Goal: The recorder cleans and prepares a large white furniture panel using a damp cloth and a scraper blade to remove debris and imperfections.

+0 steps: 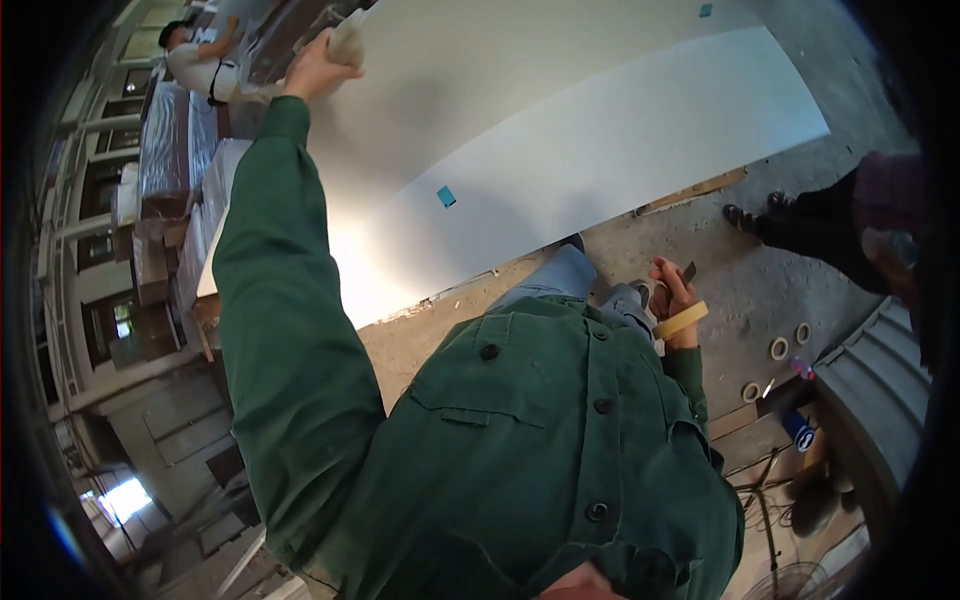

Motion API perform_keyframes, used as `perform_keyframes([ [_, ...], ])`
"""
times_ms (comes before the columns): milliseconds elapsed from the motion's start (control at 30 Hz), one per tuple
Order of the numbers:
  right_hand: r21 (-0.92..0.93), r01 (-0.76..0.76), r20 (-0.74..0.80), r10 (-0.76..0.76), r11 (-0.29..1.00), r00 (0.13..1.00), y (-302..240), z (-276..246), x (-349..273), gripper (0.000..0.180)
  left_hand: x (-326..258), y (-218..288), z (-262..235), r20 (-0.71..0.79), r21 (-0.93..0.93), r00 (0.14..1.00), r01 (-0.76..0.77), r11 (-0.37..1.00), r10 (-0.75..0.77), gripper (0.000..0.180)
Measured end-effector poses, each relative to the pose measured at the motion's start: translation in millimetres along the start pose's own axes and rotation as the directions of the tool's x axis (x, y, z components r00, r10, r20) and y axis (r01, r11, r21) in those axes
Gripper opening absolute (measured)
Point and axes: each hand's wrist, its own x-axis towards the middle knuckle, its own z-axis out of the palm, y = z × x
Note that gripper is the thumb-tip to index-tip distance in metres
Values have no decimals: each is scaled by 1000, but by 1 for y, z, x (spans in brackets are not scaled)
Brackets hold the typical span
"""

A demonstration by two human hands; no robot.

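My left hand [312, 70], at the end of an outstretched arm, is closed round a pale wad [347, 42] that looks like a cloth or pad. It is at the far left edge of a large white sheet [560, 150], which has a curved, overlapping strip along its near side. Two small teal tape pieces [447, 196] stick to the sheet. By my right hip, my right hand [677, 295] is closed on a small dark flat blade [689, 271]; its handle is hidden. A roll of yellow masking tape [683, 320] hangs round my right wrist.
At right stands a person [815, 215] in dark trousers and sandals; another person [200, 70] works at far left. Plastic-wrapped stacks [165, 150] line the left. Tape rolls [779, 348], a blue can [798, 430] and a grey ribbed panel [875, 360] lie at lower right.
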Motion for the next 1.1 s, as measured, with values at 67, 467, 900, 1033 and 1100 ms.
perform_keyframes([
  [67,11,-15,-3,15,1000,1000,3,-2,-2,25,-6,-9,-1,-84,28,996,7,1000,-4,64],
  [467,-40,14,97,-10,999,995,-8,45,4,23,-8,16,-11,-149,-22,988,28,999,-31,69],
  [900,561,-190,22,215,805,976,121,-36,28,29,36,66,-7,101,-326,989,139,935,-111,54],
  [1033,728,-404,202,389,555,899,173,-56,40,26,91,115,-2,-46,-190,997,52,981,-62,52],
  [1100,706,-489,305,403,513,863,197,-70,54,29,124,149,5,-70,-77,994,73,994,-78,47],
])
